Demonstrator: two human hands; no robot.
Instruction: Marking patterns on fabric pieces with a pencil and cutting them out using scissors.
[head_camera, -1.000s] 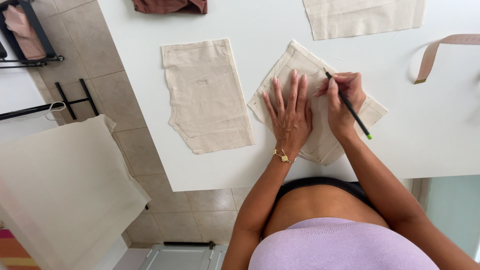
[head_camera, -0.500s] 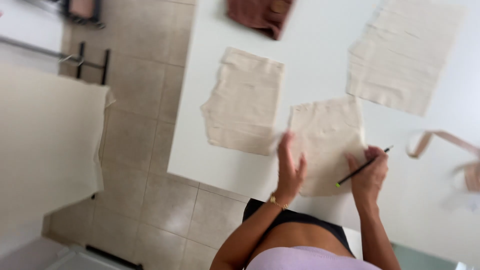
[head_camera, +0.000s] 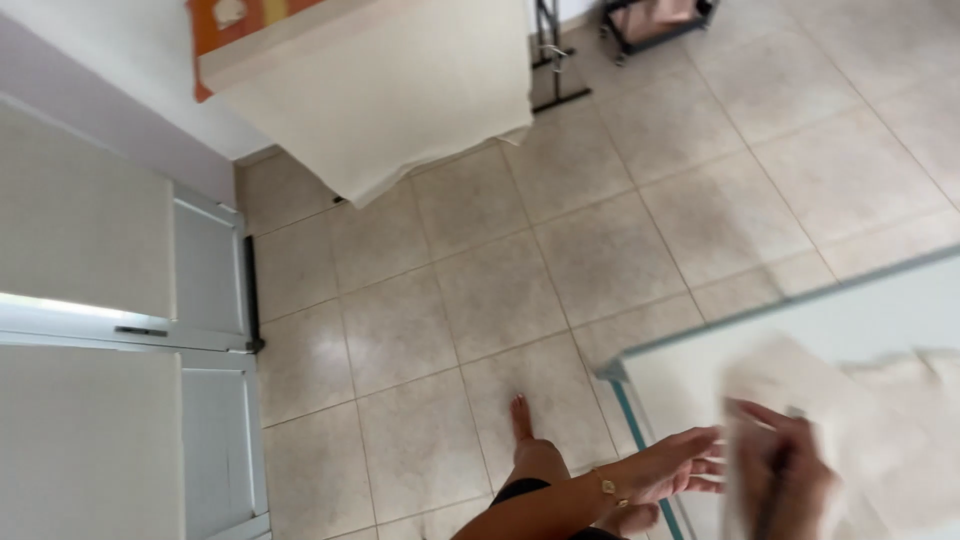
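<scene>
My left hand (head_camera: 672, 468), a gold bracelet on its wrist, hovers with fingers spread at the near corner of the white table (head_camera: 850, 315). It holds nothing. Just to its right, my right hand (head_camera: 790, 482) is blurred over a cream fabric piece (head_camera: 790, 380) and grips a dark pencil (head_camera: 772, 510) that shows only as a streak. A second cream fabric piece (head_camera: 915, 372) lies further right on the table, also blurred.
Beige floor tiles (head_camera: 600, 250) fill most of the view. A board draped in cream cloth (head_camera: 400, 90) stands at the top, with black stand legs (head_camera: 550, 50) and a rack (head_camera: 660, 20) beside it. White cabinet doors (head_camera: 100, 320) line the left. My bare foot (head_camera: 520, 415) is on the floor.
The view has swung left and down, away from the table to the floor. My left hand has lifted off the fabric and now sits at the table's corner; the right hand still holds the pencil.
</scene>
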